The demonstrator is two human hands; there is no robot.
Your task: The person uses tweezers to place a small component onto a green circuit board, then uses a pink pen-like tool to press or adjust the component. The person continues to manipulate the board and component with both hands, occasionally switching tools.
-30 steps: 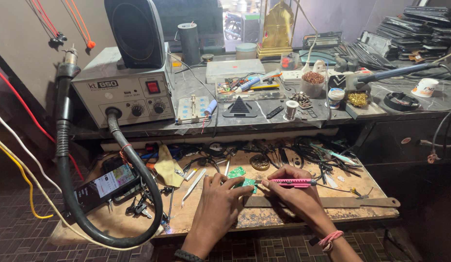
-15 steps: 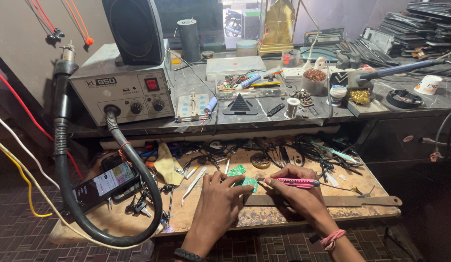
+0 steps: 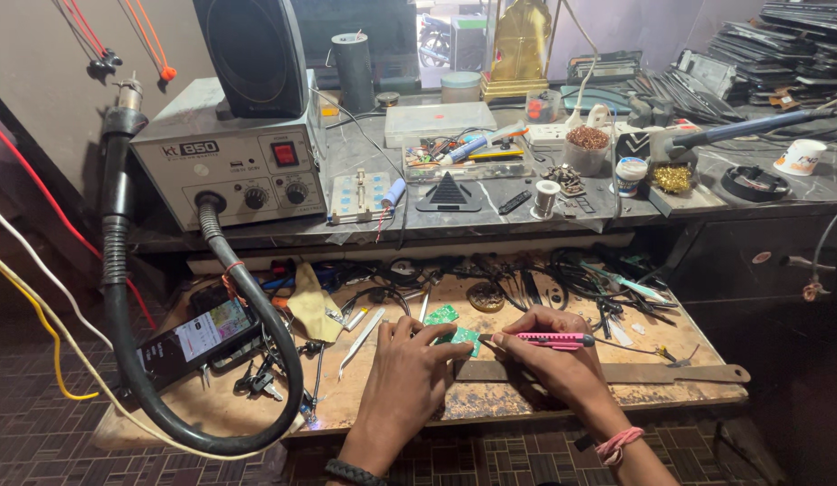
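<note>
Head view: two hands work low on a messy wooden bench (image 3: 490, 400).
Right hand (image 3: 551, 355): its fingers are wrapped around a pink tool (image 3: 555, 340), held flat and pointing left.
Left hand (image 3: 405, 373): its fingertips press down on a small green board (image 3: 461, 337); it grips nothing.
Green board: it lies on the bench between the two hands, touching the tool's tip.
Second green board (image 3: 442, 315): just behind the first one.
Metal ruler (image 3: 652, 372): flat on the bench, under the right hand.
Phone (image 3: 198, 337): lit up, far left.
Black hose (image 3: 247, 360): it loops around the phone.
Grey box (image 3: 231, 162): with knobs, on the shelf above.
</note>
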